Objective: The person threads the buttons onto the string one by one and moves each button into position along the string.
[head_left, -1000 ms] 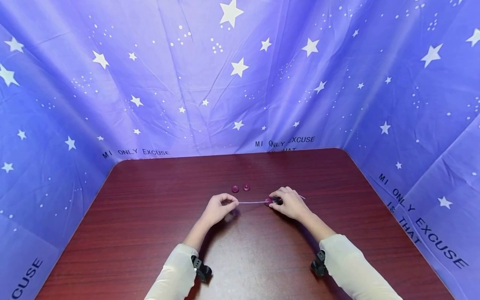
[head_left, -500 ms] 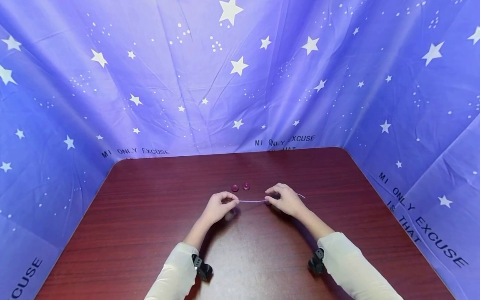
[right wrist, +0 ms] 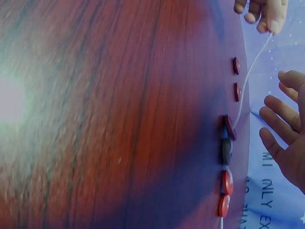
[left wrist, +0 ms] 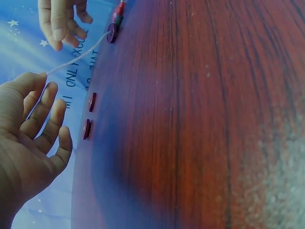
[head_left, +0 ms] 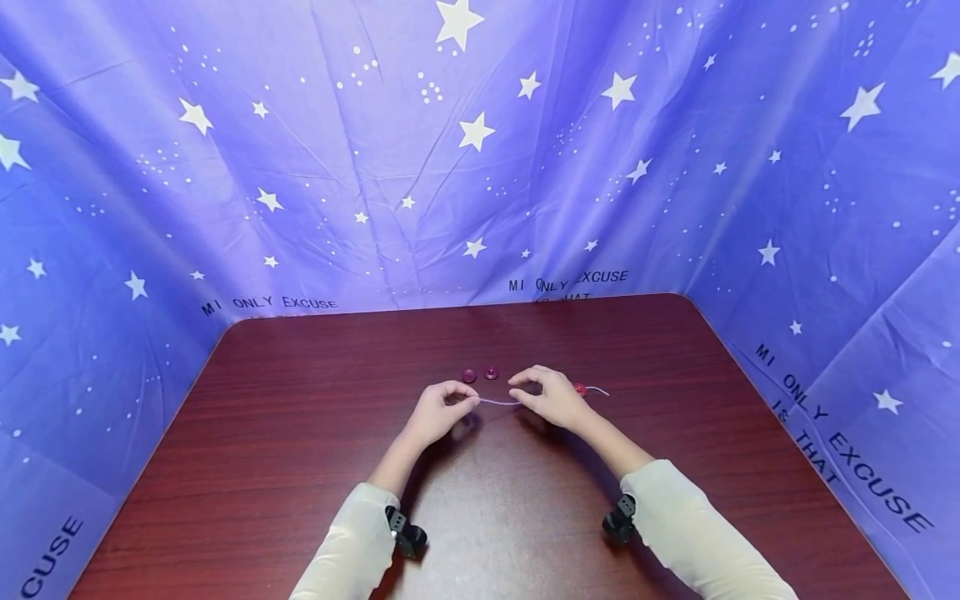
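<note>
My left hand pinches the end of a pale string between thumb and forefinger, above the table. The string runs to a dark red button, and in the right wrist view a black button and red buttons sit along it on the table. My right hand hovers over the string with fingers spread and nothing between them; in the head view it hides part of the threaded row. The string's far end lies beyond it.
Two loose dark red buttons lie side by side on the brown table, just beyond the string. A blue curtain with stars surrounds the table's back and sides.
My right hand has let go of the buttons and moved left, uncovering a red button behind it. The string now sags slightly, while my left hand keeps its pinch in nearly the same place.
</note>
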Available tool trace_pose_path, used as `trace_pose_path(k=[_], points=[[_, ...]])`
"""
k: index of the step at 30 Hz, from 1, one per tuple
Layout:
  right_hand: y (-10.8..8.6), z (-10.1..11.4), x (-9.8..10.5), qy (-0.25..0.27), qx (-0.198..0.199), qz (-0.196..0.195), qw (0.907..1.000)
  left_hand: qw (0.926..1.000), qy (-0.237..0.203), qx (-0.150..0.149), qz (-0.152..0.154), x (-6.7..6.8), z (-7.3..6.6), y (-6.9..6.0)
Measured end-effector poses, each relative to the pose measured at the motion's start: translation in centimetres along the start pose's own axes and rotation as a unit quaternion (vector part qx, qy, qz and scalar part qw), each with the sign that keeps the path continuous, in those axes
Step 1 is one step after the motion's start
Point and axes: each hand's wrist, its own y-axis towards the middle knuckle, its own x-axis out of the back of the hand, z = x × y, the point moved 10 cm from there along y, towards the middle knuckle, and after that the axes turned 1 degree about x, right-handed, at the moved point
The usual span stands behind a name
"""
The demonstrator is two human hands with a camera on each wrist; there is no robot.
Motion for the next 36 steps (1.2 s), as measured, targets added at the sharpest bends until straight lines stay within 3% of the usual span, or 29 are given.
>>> trace_pose_path(k=[14, 22, 36], points=[[0.3, 1.6, -2.1, 0.051, 0.009, 0.03, 0.9982, 0.9995, -0.014, -0.025, -0.012, -0.3, -0.9, 0.2], [0.5, 2.0, -2.8, 0.066, 0.022, 0.041, 0.9968, 0.9994, -0.023, -0.026, -0.009, -0.5, -1.0, 0.1], [0.3, 1.3, -3.8, 0.064, -0.002, 0.059, 0.9962, 0.9989, -0.044, -0.018, 0.005, -1.1, -0.4, 0.1]])
